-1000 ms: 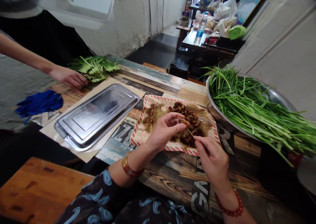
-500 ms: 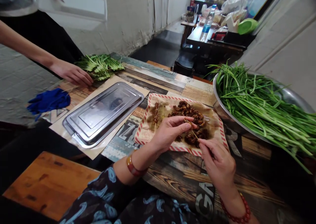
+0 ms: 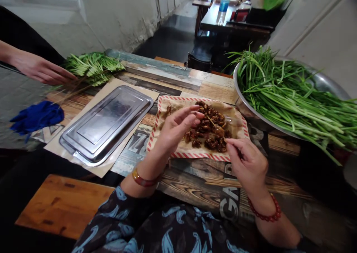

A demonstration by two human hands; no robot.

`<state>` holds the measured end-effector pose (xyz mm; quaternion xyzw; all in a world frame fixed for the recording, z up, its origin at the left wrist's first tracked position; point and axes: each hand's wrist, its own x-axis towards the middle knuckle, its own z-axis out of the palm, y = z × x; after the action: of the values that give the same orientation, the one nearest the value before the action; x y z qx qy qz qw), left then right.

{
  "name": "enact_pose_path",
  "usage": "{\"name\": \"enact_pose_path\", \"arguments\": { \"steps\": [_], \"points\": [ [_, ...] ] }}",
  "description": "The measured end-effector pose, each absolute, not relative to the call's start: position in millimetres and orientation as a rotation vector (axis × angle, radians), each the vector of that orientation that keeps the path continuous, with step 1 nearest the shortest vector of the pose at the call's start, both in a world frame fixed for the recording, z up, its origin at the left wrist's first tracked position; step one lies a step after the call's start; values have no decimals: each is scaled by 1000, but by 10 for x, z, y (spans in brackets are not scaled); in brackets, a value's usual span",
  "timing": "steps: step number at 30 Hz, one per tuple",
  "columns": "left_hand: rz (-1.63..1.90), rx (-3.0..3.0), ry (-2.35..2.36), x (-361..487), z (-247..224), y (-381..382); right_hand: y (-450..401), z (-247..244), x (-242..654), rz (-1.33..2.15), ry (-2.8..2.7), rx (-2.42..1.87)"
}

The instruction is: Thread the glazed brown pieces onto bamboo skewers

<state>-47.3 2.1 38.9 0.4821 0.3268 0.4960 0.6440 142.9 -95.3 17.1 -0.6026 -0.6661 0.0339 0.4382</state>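
My right hand [image 3: 248, 162] pinches the near end of a thin wooden skewer [image 3: 211, 120], which points up and to the left. One dark, sauce-coated piece [image 3: 219, 131] is threaded partway along it. My left hand [image 3: 176, 128] hovers left of the skewer's tip, fingers apart and apparently holding nothing. Beneath both hands, a tray lined with red-and-white edged paper [image 3: 206, 155] holds a heap of glossy brown marinated pieces [image 3: 212, 115]. A loaded skewer [image 3: 168, 110] lies at the tray's left, mostly hidden behind my left hand.
A lidded metal tray [image 3: 107, 123] rests on brown board [image 3: 52, 145] to the left. A metal basin [image 3: 239, 97] of green chives [image 3: 292, 97] stands right. Another person's hand [image 3: 46, 69] touches skewered greens [image 3: 93, 67] near blue gloves [image 3: 37, 115].
My left hand has let go of the skewer and drawn away to the left. One piece now sits lower on the stick, nearer my right hand. The view has shifted.
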Motion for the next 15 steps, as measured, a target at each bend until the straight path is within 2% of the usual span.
{"name": "enact_pose_path", "arguments": {
  "steps": [3,7,11,15],
  "points": [
    [1233,1224,881,-580,373,143,-935,170,1467,72,-1630,-1514],
    [1154,1651,1056,-656,335,210,-958,153,1491,64,-1658,-1478],
    [857,2271,1056,-671,291,197,-1012,70,1552,62,-1707,-1489],
    [516,2616,1122,-663,226,191,-1016,-27,1592,31,-1731,-1456]
  ]
}}
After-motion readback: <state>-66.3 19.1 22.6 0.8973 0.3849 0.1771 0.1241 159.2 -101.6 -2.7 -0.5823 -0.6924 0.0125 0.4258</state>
